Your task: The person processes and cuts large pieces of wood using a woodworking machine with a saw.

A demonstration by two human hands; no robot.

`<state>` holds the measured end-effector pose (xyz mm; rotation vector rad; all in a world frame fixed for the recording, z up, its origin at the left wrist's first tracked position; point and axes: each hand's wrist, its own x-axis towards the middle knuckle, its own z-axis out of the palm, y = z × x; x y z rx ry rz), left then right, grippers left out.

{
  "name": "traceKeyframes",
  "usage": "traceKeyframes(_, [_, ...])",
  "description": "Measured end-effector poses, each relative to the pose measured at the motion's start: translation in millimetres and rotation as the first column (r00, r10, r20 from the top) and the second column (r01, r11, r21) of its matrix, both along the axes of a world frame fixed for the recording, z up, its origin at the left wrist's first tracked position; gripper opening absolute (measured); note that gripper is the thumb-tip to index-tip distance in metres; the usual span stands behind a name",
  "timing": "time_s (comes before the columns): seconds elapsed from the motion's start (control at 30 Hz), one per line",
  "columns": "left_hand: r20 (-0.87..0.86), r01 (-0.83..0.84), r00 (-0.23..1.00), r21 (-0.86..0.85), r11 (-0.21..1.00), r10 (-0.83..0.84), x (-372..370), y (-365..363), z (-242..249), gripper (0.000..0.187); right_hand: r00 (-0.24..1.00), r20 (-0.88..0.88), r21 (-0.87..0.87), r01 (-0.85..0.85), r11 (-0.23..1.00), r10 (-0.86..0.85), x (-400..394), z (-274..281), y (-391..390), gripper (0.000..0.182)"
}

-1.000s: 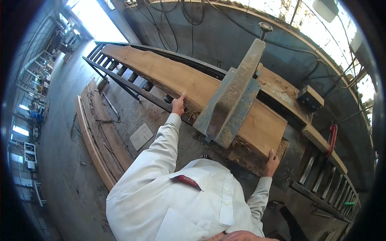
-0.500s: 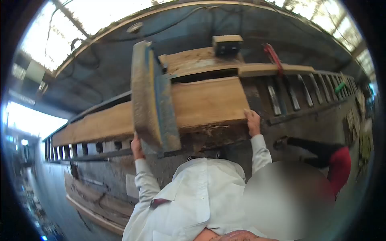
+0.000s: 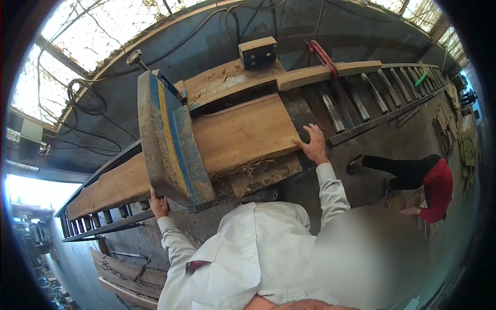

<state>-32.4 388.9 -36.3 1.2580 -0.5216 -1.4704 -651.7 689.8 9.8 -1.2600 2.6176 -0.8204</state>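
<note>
A long wooden plank (image 3: 245, 129) lies flat on the roller bed and passes beneath the blue and yellow machine head (image 3: 168, 142), which is coated with sawdust. At its near right corner is my right hand (image 3: 314, 146), fingers spread and the thumb side close against the plank's end. My left hand (image 3: 159, 204) is at the near edge, just left of the machine head. One digit points up along the wood there while the others curl; its underside is hidden.
Metal rollers (image 3: 356, 98) run to the right. A red clamp (image 3: 324, 58) sits on the wooden fence (image 3: 330, 75) behind the plank. A person in a red top (image 3: 438, 188) is bent over at the right. Boards (image 3: 129, 276) lie at the lower left.
My view has shifted and tilted, so the machine appears further left. The fingers of my right hand have spread from their grip on the plank's corner. My left hand stays by the near edge.
</note>
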Motion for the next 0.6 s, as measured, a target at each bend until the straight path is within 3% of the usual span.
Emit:
traceKeyframes(0.03, [-0.046,-0.072,0.996,0.012,0.997,0.072,0,0,3,0.037,1.000,-0.011,0.053,0.023,0.998,-0.022,9,-12,3,0.097])
traceKeyframes(0.1, [-0.081,0.023,0.996,0.016,1.000,-0.022,12,-13,-8,0.035,0.991,-0.131,0.020,0.019,1.000,-0.017,18,-26,4,0.099])
traceKeyframes(0.17, [0.271,0.192,0.952,-0.170,0.966,-0.142,37,-31,-38,0.033,0.984,-0.178,0.009,0.017,1.000,-0.015,20,-29,5,0.100])
traceKeyframes(0.2, [0.611,0.367,0.782,-0.292,0.883,-0.123,54,-37,-61,0.032,0.986,-0.166,0.012,0.019,1.000,-0.017,20,-26,3,0.100])
traceKeyframes(0.27, [0.835,0.563,0.546,-0.427,0.708,0.069,53,-38,-66,0.030,0.988,-0.155,0.017,0.023,1.000,-0.020,19,-25,3,0.097])
traceKeyframes(0.3, [0.801,0.562,0.580,-0.524,0.640,0.147,44,-38,-69,0.029,0.988,-0.156,0.019,0.025,1.000,-0.022,19,-26,3,0.095])
traceKeyframes(0.37, [0.640,0.356,0.764,-0.528,0.771,0.086,35,-31,-66,0.027,0.988,-0.152,0.025,0.024,0.999,-0.020,21,-25,5,0.091])
traceKeyframes(0.4, [0.459,0.174,0.888,-0.349,0.921,0.006,33,-29,-58,0.026,0.989,-0.148,0.025,0.024,0.999,-0.020,21,-25,4,0.089])
traceKeyframes(0.43, [0.241,0.036,0.971,-0.098,0.995,-0.011,28,-29,-51,0.026,0.989,-0.145,0.026,0.027,0.999,-0.023,21,-24,4,0.087])
traceKeyframes(0.53, [0.258,0.127,0.963,-0.157,0.979,-0.083,29,-30,-59,0.024,0.987,-0.159,0.026,0.037,0.999,-0.032,22,-27,5,0.083])
traceKeyframes(0.6, [0.418,0.276,0.897,-0.275,0.921,-0.144,46,-31,-73,0.025,0.986,-0.162,0.035,0.034,0.999,-0.028,20,-32,5,0.081])
